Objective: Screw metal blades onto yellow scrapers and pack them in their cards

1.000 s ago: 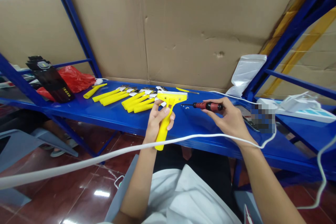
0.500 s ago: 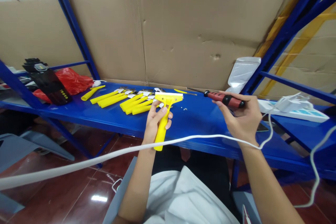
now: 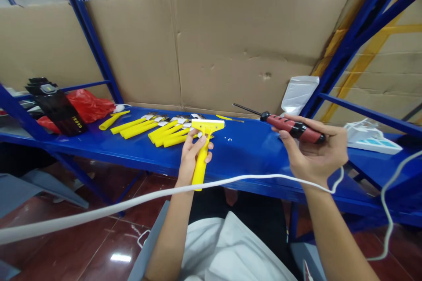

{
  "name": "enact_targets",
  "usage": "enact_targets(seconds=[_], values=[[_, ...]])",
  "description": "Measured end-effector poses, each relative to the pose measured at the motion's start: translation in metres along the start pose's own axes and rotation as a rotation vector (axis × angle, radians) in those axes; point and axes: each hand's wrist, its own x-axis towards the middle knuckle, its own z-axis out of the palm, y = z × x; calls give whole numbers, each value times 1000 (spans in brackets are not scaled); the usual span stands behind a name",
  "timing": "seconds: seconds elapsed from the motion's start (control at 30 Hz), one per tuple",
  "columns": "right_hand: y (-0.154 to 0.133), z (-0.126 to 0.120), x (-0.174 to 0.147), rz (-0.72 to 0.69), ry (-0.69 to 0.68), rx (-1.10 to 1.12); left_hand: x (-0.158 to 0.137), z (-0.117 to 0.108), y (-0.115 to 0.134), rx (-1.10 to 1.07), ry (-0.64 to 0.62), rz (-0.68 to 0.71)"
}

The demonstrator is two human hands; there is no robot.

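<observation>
My left hand (image 3: 193, 153) is closed around the neck of a yellow scraper (image 3: 200, 169), its wide head up and its handle hanging over the table's front edge. Two small screws show on the head. In my right hand (image 3: 316, 153) is a screwdriver (image 3: 308, 133) with a red and black handle, its dark shaft pointing left and slightly up, apart from the scraper. Several more yellow scrapers (image 3: 138, 128) lie in a row on the blue table (image 3: 132, 151), left of my left hand. Tiny pale bits (image 3: 228, 139) lie right of the held scraper's head.
A black bottle (image 3: 54, 107) and a red plastic bag (image 3: 90, 106) stand at the left. A yellow knife-like strip (image 3: 227, 118) lies near the cardboard wall (image 3: 224, 52). A white cable (image 3: 141, 204) crosses in front of me. A power strip (image 3: 376, 142) sits at the right.
My right hand has moved right and a little down with the screwdriver, whose whole shaft now shows. My left hand holds the scraper much as before; the view has shifted slightly.
</observation>
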Motion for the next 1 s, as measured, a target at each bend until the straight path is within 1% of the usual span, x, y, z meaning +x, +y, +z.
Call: enact_targets(seconds=[0.1, 0.2, 0.4, 0.6, 0.77, 0.9, 1.0], values=[[-8, 2, 0, 25, -40, 29, 1, 0, 0, -10, 30, -26], [-14, 3, 0, 39, -90, 52, 1, 0, 0, -45, 75, -84], [-18, 1, -1, 84, -248, 87, -6, 7, -3, -210, 73, -284], [-20, -2, -1, 137, -328, 72, -14, 21, -4, -347, 148, -422], [-17, -3, -2, 146, -366, 47, -18, 26, -5, -382, 134, -476], [-13, -5, -2, 169, -397, 32, -20, 27, -7, -387, 88, -499], [-11, -8, -1, 170, -410, 17, -20, 27, -9, -384, 80, -502]])
